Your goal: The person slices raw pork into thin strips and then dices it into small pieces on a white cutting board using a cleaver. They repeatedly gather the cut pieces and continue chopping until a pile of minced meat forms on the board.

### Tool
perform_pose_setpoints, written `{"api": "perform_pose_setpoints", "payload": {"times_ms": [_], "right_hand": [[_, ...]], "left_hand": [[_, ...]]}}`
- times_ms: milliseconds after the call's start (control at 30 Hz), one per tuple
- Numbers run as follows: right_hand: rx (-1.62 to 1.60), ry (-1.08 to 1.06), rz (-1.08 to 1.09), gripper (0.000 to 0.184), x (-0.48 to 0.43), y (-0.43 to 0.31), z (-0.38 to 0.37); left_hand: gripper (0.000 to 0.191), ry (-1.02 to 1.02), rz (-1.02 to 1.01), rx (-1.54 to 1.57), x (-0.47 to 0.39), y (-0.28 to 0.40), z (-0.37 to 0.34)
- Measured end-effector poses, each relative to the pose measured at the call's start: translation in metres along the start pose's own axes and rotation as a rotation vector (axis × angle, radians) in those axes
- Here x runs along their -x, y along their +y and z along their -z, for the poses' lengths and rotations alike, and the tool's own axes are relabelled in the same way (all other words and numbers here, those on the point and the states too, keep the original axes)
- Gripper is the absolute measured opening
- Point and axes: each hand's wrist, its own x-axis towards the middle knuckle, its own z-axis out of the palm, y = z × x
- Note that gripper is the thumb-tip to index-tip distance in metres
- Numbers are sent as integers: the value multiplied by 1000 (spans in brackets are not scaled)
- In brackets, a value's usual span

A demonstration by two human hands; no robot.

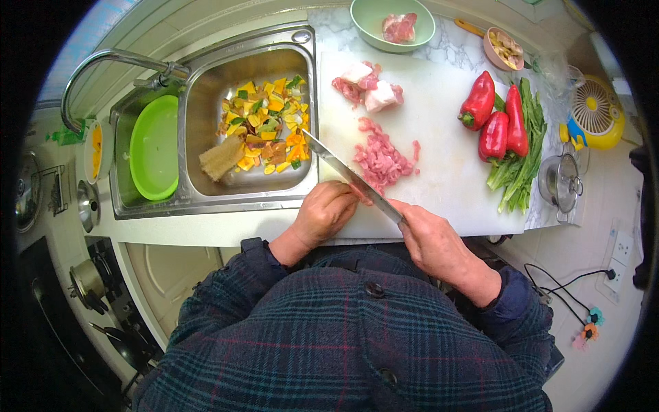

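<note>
A kitchen knife (350, 175) is in my right hand (437, 242), gripped near the handle, with its long blade slanting up to the left. The blade's tip reaches over the sink's right edge. Beside the blade's near side is my left hand (325, 211), fingers curled, fingertips close to the steel. Whether they pinch a bit of meat cannot be made out. Just beyond the blade lies a heap of sliced raw meat (386, 154) on a white cutting board (437, 201). Larger chunks of raw meat with white fat (370, 87) rest farther back on the board.
Yellow and green peelings (262, 129) and a tan scrubber (221, 157) lie in the steel sink (247, 198). Red peppers (476, 98) and leafy greens (525, 170) occupy the board's right side. Behind it stands a pale green bowl (363, 23) with meat.
</note>
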Motion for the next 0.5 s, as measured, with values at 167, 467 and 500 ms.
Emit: {"api": "perform_pose_setpoints", "payload": {"times_ms": [167, 467, 500], "right_hand": [[32, 1, -8, 50, -1, 7, -5], [91, -180, -189, 53, -4, -5, 2], [110, -207, -207, 53, -7, -6, 0]], "left_hand": [[23, -35, -31, -17, -3, 1, -6], [17, -60, -10, -11, -4, 1, -8], [17, -69, 9, -12, -4, 2, -7]]}}
